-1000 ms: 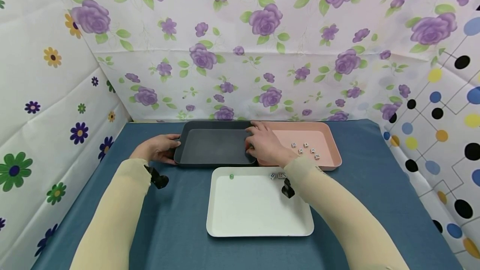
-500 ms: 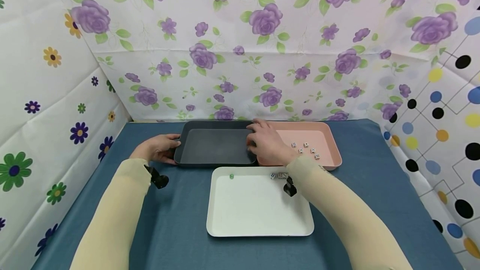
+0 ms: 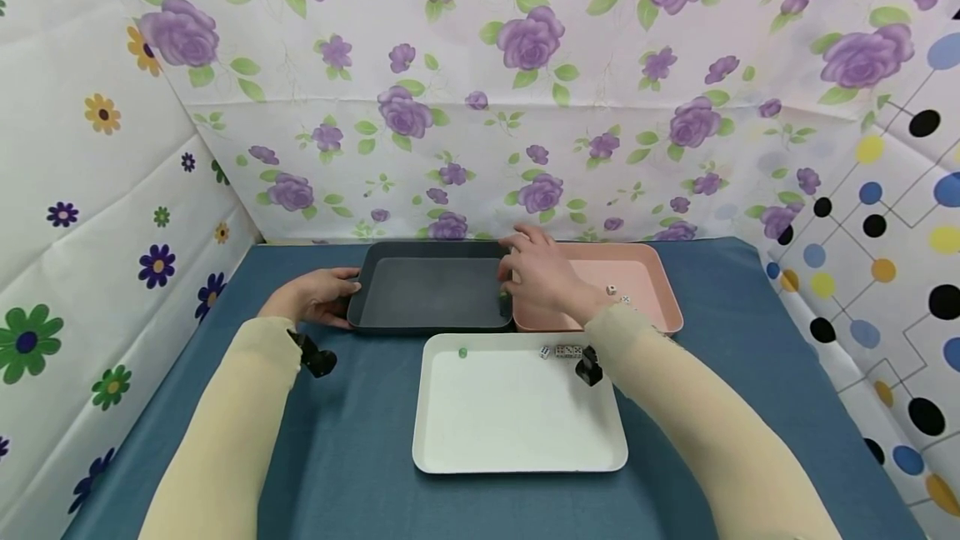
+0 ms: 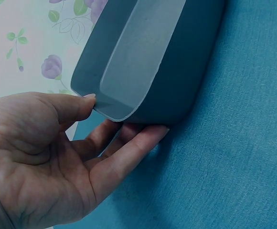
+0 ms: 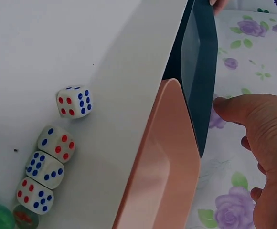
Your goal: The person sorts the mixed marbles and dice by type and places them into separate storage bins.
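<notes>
My left hand (image 3: 318, 297) grips the left end of a dark grey tray (image 3: 367, 294). In the left wrist view the thumb lies on the rim of the tray (image 4: 176, 90), with the fingers against its outside and underside. My right hand (image 3: 543, 273) is above the spot where the grey tray meets a pink tray (image 3: 663, 298). Its thumb sticks out and its fingers are loosely bent; the right wrist view shows nothing held in the hand (image 5: 267, 138). A small green thing (image 3: 504, 302) shows below that hand at the grey tray's right side, partly hidden.
A white tray (image 3: 517, 440) lies in front, holding a green marble (image 3: 462, 352) and several dice (image 3: 568, 352). Two more marbles, one green (image 5: 1, 217) and one reddish (image 5: 26, 217), are beside these dice. More dice (image 3: 611, 290) lie in the pink tray. A floral cloth stands behind.
My right hand has drawn slightly right and away from me, covering some of the pink tray's dice. A red spot beneath it has given way to a green one. My left hand stays put.
</notes>
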Demonstrator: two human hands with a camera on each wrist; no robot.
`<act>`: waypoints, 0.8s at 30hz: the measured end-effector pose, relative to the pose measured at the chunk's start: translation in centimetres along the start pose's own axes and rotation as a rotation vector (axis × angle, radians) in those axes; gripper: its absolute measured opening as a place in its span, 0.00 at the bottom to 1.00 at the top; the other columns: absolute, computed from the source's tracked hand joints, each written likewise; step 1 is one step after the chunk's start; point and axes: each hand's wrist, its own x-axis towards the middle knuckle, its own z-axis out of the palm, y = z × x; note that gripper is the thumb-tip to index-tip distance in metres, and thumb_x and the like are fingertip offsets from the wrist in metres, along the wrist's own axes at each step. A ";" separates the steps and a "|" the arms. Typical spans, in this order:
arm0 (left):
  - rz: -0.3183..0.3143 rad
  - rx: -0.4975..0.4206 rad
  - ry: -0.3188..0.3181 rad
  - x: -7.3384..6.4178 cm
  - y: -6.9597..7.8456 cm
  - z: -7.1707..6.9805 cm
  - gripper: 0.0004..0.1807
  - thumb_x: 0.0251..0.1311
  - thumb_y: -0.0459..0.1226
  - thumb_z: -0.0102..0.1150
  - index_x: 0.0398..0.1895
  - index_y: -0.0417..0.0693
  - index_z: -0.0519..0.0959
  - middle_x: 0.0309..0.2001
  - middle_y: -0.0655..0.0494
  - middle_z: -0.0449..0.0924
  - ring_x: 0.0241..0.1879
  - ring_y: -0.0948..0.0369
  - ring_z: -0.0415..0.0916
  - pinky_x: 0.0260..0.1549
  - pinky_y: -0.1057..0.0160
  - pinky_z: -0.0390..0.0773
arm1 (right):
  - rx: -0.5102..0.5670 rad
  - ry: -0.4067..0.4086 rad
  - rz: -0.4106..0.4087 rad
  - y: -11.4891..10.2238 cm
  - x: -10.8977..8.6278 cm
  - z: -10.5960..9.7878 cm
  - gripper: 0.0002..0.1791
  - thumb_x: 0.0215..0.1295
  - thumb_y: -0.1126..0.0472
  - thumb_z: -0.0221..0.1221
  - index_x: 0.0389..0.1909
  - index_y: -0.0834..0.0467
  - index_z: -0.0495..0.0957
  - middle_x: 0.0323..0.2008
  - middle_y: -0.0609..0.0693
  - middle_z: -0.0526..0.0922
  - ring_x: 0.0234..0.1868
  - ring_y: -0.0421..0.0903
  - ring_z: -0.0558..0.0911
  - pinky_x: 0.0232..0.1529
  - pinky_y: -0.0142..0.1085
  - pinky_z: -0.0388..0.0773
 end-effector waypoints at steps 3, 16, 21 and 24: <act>0.000 0.005 -0.003 0.1 0.0 0.0 0.32 0.84 0.38 0.37 0.85 0.56 0.43 0.76 0.34 0.56 0.66 0.39 0.70 0.48 0.44 0.83 | 0.005 0.002 -0.004 -0.1 -0.1 -0.4 0.02 0.67 0.51 0.70 0.37 0.42 0.88 0.72 0.52 0.70 0.79 0.58 0.51 0.77 0.54 0.47; -0.004 0.006 0.003 -0.1 0.1 0.2 0.32 0.84 0.38 0.37 0.85 0.57 0.43 0.75 0.34 0.58 0.64 0.40 0.73 0.47 0.44 0.84 | -0.002 0.007 -0.029 -0.6 -0.3 -1.2 0.04 0.68 0.49 0.69 0.39 0.42 0.87 0.73 0.52 0.68 0.80 0.56 0.49 0.77 0.56 0.48; -0.003 0.001 -0.004 -0.2 0.1 0.2 0.33 0.84 0.38 0.37 0.85 0.57 0.42 0.76 0.34 0.56 0.66 0.39 0.70 0.48 0.44 0.83 | 0.018 0.016 -0.052 -0.9 -0.3 -1.3 0.03 0.67 0.49 0.69 0.39 0.42 0.87 0.73 0.52 0.68 0.80 0.57 0.49 0.76 0.57 0.49; 0.002 0.003 -0.011 -0.2 0.1 0.2 0.33 0.84 0.38 0.37 0.85 0.57 0.41 0.76 0.34 0.55 0.66 0.38 0.69 0.49 0.43 0.83 | 0.014 0.013 -0.069 -1.1 -0.3 -1.3 0.04 0.67 0.48 0.69 0.40 0.42 0.87 0.73 0.51 0.67 0.80 0.57 0.49 0.76 0.57 0.49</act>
